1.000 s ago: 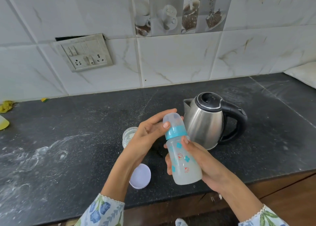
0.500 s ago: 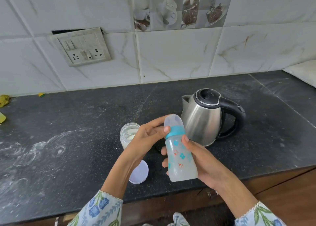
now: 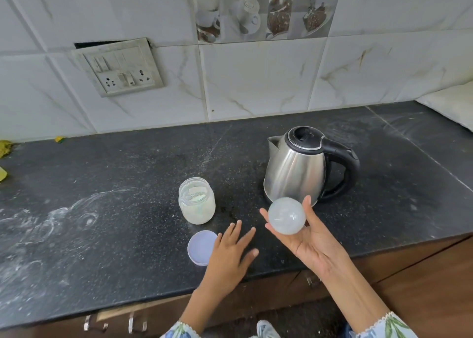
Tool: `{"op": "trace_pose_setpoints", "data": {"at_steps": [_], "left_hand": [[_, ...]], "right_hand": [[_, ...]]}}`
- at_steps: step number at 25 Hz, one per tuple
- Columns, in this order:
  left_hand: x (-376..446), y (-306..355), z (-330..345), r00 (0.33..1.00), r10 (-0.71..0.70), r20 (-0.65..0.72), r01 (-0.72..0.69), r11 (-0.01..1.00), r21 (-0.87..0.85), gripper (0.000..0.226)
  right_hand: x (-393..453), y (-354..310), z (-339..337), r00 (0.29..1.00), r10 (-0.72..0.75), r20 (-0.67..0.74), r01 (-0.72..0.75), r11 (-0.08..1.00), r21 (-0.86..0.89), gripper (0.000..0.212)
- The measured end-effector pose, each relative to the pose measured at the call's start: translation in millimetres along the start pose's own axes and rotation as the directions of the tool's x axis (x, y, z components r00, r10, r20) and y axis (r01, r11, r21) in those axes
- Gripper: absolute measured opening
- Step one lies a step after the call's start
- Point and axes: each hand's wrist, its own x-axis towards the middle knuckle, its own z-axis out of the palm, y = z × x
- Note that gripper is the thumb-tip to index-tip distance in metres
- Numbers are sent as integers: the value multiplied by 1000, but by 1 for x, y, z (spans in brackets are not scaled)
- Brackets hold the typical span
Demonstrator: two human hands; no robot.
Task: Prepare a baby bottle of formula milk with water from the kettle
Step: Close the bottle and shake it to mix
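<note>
Hard to see: only the round pale end of the baby bottle (image 3: 287, 216) shows, pointing at the camera. I cannot tell if that end is its bottom or its cap. Its long side is hidden behind that end.
Cut off: both flowery sleeves run off the bottom edge.
Bottle look: cloudy white and see-through, like a ball from here.
Bottle place: up in the air over the front of the counter (image 3: 102, 184), just in front of the kettle (image 3: 297, 173), at about 6 o'clock from it.
Right hand (image 3: 304, 237): palm up, fingers curled loosely around the bottle, holding it.
Left hand (image 3: 230, 255): flat and spread wide, holding nothing, low over the counter. I cannot tell if it touches.
Jar (image 3: 196, 201): open, with white powder inside, at 9 o'clock from the kettle.
Lid (image 3: 201, 246): pale purple, lying flat at 6 o'clock from the jar, just beside the left hand.
Kettle: shiny metal, black lid shut, handle pointing to 3 o'clock.
</note>
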Motion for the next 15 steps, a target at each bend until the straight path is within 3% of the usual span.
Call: {"op": "trace_pose_setpoints", "data": {"at_steps": [1,4,5,7,9,11,15], "left_hand": [[-5,0,13,1000,14,-9,-13,993,121,59],[-17,8,43,993,-26,118,3,981,193,65],[-18,9,50,995,-13,102,-7,981,193,66],[-18,8,55,999,-20,45,12,984,176,66],[-16,8,56,999,-31,21,26,979,204,65],[-15,10,56,996,-53,76,35,976,214,64],[-14,10,58,991,-99,85,76,968,239,61]], "right_hand": [[-2,1,1,999,-1,-36,2,1000,25,108],[-7,10,8,974,-66,-215,74,997,28,85],[-7,14,8,955,-117,-273,116,993,-20,79],[-5,24,4,878,-328,-349,242,933,-267,89],[-9,30,2,801,-536,-264,334,768,-546,100],[-13,31,3,802,-569,-180,317,662,-679,105],[-15,24,6,831,-515,-211,244,677,-694,90]]}}
